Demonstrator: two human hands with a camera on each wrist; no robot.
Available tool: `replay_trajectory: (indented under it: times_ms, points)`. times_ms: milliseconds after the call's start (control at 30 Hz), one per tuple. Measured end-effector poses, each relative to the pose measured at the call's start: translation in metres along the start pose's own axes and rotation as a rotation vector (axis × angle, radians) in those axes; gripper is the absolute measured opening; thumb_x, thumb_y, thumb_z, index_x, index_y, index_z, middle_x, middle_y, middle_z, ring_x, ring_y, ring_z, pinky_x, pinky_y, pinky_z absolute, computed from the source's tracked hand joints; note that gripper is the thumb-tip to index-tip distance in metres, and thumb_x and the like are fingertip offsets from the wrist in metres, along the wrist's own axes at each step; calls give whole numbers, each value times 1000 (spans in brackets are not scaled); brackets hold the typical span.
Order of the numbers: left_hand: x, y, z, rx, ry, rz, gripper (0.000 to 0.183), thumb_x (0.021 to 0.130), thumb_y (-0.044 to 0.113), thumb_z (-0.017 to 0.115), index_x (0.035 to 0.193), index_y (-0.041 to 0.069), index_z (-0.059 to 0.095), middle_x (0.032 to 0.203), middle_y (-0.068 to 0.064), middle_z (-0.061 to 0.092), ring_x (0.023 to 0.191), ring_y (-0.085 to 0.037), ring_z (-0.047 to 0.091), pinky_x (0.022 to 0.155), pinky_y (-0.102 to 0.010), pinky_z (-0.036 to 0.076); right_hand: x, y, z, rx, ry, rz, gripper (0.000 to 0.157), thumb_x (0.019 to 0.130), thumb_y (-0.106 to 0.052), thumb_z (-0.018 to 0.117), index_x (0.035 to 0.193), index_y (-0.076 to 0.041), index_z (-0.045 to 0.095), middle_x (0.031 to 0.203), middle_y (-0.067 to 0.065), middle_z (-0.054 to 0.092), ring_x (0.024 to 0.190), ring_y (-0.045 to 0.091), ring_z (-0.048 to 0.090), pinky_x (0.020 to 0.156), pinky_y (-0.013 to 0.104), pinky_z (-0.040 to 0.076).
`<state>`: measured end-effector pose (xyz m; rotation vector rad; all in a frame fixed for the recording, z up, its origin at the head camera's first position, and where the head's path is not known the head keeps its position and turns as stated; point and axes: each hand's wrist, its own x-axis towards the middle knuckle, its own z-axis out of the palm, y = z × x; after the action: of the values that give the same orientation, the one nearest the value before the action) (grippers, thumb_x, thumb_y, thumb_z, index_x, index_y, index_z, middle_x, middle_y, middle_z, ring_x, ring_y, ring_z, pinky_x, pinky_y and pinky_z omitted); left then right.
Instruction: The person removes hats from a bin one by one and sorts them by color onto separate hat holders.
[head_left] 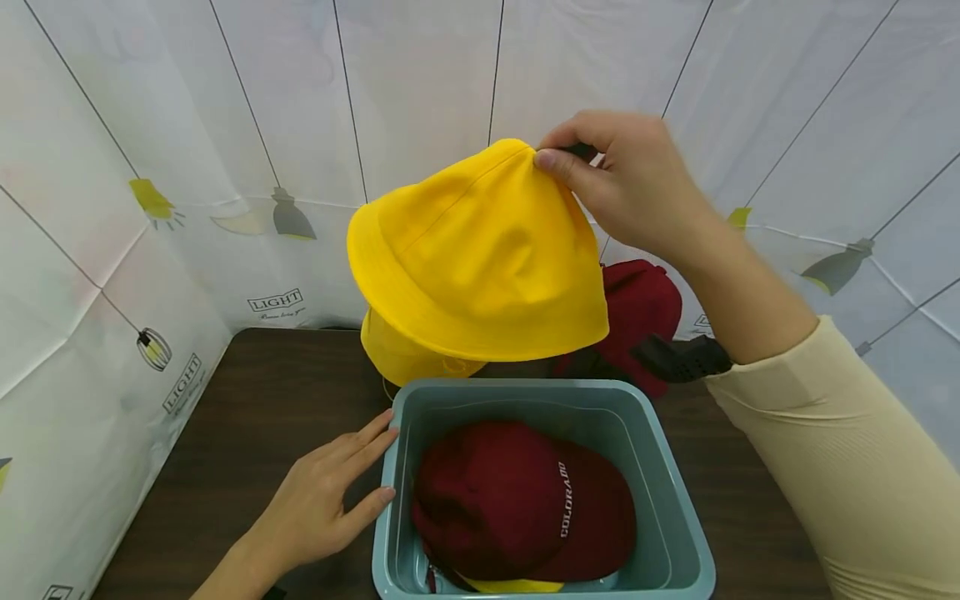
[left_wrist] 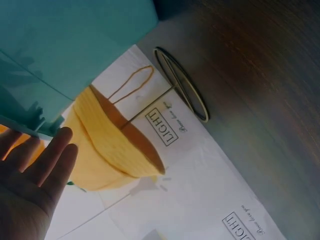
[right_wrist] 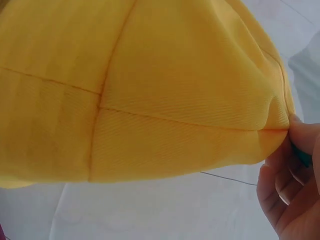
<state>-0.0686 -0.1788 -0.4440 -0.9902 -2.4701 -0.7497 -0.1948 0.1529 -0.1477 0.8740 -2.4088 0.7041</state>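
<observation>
My right hand (head_left: 626, 179) pinches a yellow bucket hat (head_left: 480, 258) by the top of its crown and holds it up above the back rim of a blue-grey plastic bin (head_left: 671, 467). In the right wrist view, thumb and fingers grip gathered cloth of the hat (right_wrist: 175, 100). The left hand (head_left: 322, 492) rests its extended fingertips against the bin's left rim. Inside the bin lies a dark red cap (head_left: 495, 500) with COLORADO on it, over a yellow piece (head_left: 513, 586) that is mostly hidden.
Behind the bin, another yellow hat (left_wrist: 105, 145) hangs on a stand with a round wire base (left_wrist: 182, 85). At the back right is a dark red cap (head_left: 648, 304), partly covered by the raised hat. A printed white curtain (head_left: 300, 100) surrounds the dark wooden table (head_left: 247, 417).
</observation>
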Motion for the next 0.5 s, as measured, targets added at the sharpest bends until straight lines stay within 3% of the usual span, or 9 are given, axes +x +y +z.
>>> replay_trajectory:
  times_ms: [233, 500]
  points:
    - [0, 1, 0, 2, -1, -3, 65, 95, 29, 74, 153, 8, 55, 162, -6, 47, 132, -20, 61, 98, -44, 57, 17, 4, 18, 3, 1, -11, 22, 106, -15, 63, 109, 2, 77, 105, 11, 73, 90, 20, 62, 80, 17, 48]
    - [-1, 2, 0, 7, -4, -9, 64, 95, 30, 74, 153, 9, 55, 163, -5, 46, 132, -20, 61, 97, -45, 57, 25, 7, 42, 25, -4, 34, 22, 106, -15, 62, 112, 3, 75, 106, 15, 72, 91, 27, 60, 85, 32, 50]
